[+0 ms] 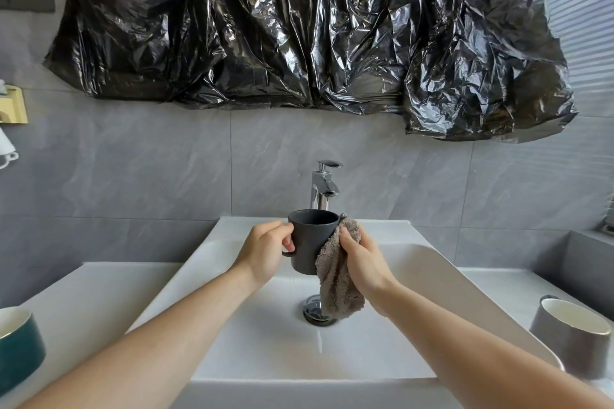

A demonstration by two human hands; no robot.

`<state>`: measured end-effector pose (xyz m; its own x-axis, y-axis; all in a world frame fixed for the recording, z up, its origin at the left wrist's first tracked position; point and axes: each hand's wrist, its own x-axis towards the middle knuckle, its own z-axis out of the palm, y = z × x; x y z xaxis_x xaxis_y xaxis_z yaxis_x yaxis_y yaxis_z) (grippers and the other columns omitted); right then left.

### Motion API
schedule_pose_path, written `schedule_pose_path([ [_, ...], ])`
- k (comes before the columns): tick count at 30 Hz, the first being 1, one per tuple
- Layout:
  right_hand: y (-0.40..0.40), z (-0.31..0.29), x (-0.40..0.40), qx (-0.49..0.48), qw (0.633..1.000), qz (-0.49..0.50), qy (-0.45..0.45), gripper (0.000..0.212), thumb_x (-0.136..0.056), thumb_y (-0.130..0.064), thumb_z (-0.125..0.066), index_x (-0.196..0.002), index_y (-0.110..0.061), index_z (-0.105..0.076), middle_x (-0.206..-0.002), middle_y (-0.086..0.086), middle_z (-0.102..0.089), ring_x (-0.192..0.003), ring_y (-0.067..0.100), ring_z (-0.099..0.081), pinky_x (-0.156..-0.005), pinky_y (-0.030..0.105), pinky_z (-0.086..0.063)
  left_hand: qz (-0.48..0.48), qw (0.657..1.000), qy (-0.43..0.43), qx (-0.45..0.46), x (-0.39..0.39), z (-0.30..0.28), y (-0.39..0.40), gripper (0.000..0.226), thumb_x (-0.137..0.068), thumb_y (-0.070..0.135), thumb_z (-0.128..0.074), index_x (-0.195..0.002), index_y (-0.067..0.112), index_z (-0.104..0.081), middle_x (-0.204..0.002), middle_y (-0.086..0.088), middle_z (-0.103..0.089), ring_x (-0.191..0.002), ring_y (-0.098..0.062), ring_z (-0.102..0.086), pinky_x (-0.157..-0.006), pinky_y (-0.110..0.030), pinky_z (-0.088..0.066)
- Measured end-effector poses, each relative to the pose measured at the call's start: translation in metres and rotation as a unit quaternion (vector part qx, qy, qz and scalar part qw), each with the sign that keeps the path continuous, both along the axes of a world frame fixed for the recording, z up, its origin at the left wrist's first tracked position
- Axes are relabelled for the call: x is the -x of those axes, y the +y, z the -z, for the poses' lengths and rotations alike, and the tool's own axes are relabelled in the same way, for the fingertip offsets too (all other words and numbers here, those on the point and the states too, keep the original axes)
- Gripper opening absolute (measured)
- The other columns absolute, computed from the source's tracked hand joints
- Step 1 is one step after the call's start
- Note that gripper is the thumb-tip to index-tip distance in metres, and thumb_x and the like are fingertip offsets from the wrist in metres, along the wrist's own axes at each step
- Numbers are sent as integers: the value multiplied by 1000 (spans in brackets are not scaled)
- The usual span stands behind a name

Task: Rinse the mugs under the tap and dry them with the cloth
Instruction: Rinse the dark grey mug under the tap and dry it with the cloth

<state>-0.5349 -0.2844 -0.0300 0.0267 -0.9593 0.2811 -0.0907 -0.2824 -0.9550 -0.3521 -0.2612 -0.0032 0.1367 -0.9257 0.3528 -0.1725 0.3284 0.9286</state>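
Between the hands, above the white basin point(432, 262), a dark grey mug point(309, 239) stands upright, mouth up, handle toward the left hand point(265, 251), whose fingers curl round that handle. The right hand point(362, 259) clutches a grey-brown cloth point(335, 285) against the mug's opposite wall; wiping likely proceeds around that side. Chrome tap point(324, 188) stands just behind.

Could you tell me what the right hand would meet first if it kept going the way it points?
Probably the dark grey ceramic mug: the right hand presses the taupe terry cloth against its side.
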Motion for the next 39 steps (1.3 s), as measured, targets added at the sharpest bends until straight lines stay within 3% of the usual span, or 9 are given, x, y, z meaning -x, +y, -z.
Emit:
schedule_pose_path([
  [6, 2, -3, 0, 54, 997, 38, 32, 15, -107, -33, -53, -114, -36, -66, -106, -3, -76, -106, 20, -71, -103, 47, -54, 29, 996, 33, -79, 5, 4, -2, 46, -111, 33, -41, -74, 12, -57, -65, 1, -64, -63, -7, -58, -61, -27, -48],
  [12, 3, -5, 1, 68, 993, 52, 81, 17, -105, -32, -52, -108, -35, -69, -99, -14, -74, -99, 7, -68, -79, 19, -49, 7, 992, 96, -86, 1, 5, -6, 43, -108, 28, -49, -67, 15, -51, -67, -3, -55, -71, -17, -50, -58, -25, -56],
  [16, 5, -12, 1, 86, 992, 66, 64, 19, -103, -31, -56, -93, -28, -71, -96, -2, -74, -94, 13, -70, -83, 30, -55, 9, 996, 76, -43, 1, 2, -3, 49, -109, 18, -45, -60, 11, -45, -67, -7, -48, -66, -15, -47, -72, -30, -63],
  [21, 20, -28, -1, 131, 984, 92, 82, 22, -102, -32, -58, -85, -41, -69, -108, -8, -54, -107, -6, -52, -79, -3, -36, 0, 998, 63, -3, 4, -7, 7, 48, -107, 14, -47, -60, 14, -41, -61, -3, -40, -55, -11, -42, -67, -26, -61],
  [27, 48, -30, 8, 140, 981, 119, 70, 18, -89, -38, -76, -104, -39, -67, -95, -17, -74, -83, -4, -70, -74, 21, -53, -16, 992, -115, 45, -1, -4, 40, 41, -105, 22, -52, -67, 9, -45, -61, -1, -49, -64, -12, -49, -79, -36, -59],
  [30, 62, -25, 17, 140, 972, 111, 149, 10, -87, -40, -79, -94, -34, -75, -88, -22, -77, -84, -10, -69, -71, 10, -47, -52, 969, -230, 78, -7, 7, 59, 38, -104, 26, -53, -71, 7, -48, -70, -12, -61, -66, -9, -47, -65, -30, -39],
  [33, 76, -26, 15, 128, 964, 102, 207, 6, -88, -45, -75, -86, -39, -76, -81, -30, -74, -79, -14, -67, -63, 3, -44, -62, 950, -287, 110, -6, 15, 68, 36, -104, 24, -53, -72, 9, -47, -72, -7, -59, -84, -12, -49, -73, -29, -41],
  [36, 78, -27, 4, 47, 971, 84, 219, 29, -94, -47, -68, -78, -23, -74, -73, -11, -75, -75, 6, -69, -71, 21, -54, -40, 933, -330, 138, 1, 18, 71, 31, -104, 21, -54, -75, 13, -50, -79, 2, -58, -102, -9, -46, -87, -24, -42],
  [39, 78, -30, -9, -52, 980, 41, 188, 31, -99, -35, -61, -75, -17, -67, -76, -1, -68, -80, 22, -65, -81, 36, -55, -19, 914, -366, 175, 7, 20, 71, 29, -104, 17, -54, -76, 14, -48, -79, 8, -51, -94, -8, -47, -81, -24, -39],
])
